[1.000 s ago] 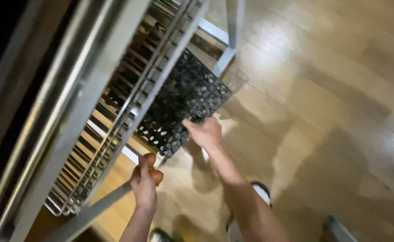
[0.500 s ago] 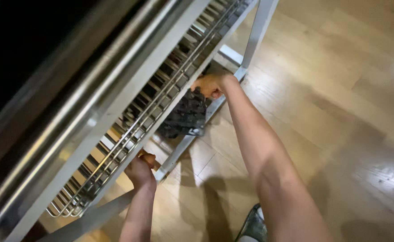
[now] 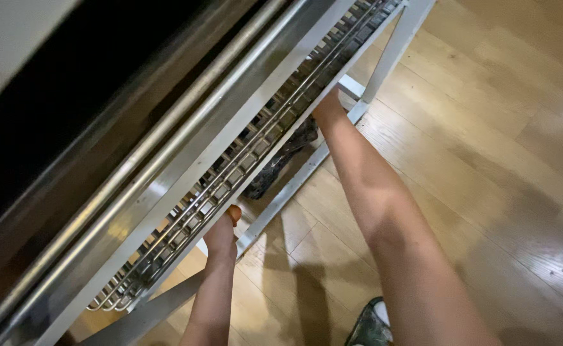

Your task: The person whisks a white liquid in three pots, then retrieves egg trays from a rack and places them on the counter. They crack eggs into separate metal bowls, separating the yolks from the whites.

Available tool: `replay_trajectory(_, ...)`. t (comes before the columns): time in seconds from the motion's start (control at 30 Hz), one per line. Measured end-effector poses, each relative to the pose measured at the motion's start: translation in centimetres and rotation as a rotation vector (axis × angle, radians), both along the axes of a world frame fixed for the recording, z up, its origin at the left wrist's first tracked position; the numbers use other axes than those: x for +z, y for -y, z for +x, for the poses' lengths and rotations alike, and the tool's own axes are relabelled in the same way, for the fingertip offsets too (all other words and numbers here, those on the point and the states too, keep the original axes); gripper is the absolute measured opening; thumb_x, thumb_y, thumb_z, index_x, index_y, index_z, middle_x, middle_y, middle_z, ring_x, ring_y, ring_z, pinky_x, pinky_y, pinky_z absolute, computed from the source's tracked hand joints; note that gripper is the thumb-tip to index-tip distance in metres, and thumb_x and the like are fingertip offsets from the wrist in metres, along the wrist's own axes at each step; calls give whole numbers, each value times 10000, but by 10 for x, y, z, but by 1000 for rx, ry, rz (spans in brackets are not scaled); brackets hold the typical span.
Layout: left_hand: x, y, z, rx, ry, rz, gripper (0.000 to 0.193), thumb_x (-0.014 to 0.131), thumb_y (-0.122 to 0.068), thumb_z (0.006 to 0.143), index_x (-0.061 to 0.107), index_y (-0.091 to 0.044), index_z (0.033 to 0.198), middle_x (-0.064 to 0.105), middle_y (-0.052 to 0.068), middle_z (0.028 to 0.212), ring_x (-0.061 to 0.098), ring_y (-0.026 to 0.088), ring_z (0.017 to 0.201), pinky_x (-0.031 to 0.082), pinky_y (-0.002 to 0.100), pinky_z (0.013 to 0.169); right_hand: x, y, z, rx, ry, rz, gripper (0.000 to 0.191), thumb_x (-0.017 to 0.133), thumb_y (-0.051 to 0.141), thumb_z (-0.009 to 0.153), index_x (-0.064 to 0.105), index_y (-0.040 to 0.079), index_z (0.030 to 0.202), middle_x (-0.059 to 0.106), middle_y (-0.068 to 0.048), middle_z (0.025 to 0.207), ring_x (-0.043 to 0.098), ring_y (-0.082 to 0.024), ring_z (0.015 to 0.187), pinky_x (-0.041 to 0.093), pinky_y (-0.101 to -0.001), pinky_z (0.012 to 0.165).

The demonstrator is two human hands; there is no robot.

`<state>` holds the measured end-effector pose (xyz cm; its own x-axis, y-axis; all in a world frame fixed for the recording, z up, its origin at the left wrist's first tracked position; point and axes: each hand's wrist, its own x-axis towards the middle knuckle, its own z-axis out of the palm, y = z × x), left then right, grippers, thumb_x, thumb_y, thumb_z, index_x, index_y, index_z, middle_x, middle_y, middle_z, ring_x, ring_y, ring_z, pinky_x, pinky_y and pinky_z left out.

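A white metal rack (image 3: 256,128) with a wire shelf (image 3: 230,173) runs diagonally across the head view. My left hand (image 3: 222,234) grips the shelf's front rail from below, thumb up against it. My right arm stretches far forward, and my right hand (image 3: 328,107) reaches under the same rail near the rack's far leg (image 3: 393,51); its fingers are hidden behind the rail. A black perforated mat (image 3: 280,163) lies crumpled under the shelf, just below and left of that hand. Whether the hand holds the mat cannot be seen.
The rack's low crossbar (image 3: 294,189) runs along the light wooden floor (image 3: 486,147). A dark opening (image 3: 57,128) lies above the rack at the left. My shoe (image 3: 370,327) shows at the bottom edge.
My right hand has moved forward and pushed the black mat from the open floor in under the wire shelf. My left hand stays on the rail. The view has shifted closer to the rack.
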<state>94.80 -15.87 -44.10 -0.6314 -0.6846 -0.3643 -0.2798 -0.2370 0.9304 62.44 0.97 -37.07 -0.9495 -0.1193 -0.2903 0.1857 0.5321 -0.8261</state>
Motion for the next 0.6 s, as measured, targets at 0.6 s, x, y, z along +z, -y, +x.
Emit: replay_trajectory(0.6, 38, -34, -3, 167, -225, 128, 113, 619, -189, 1026, 645, -79, 1021, 562, -1, 796, 432, 69, 593, 323, 243, 498, 37, -54, 44, 553, -83, 557, 584, 824, 507, 757, 785, 54, 1124, 763, -185, 978, 726, -305, 886, 582, -399, 797)
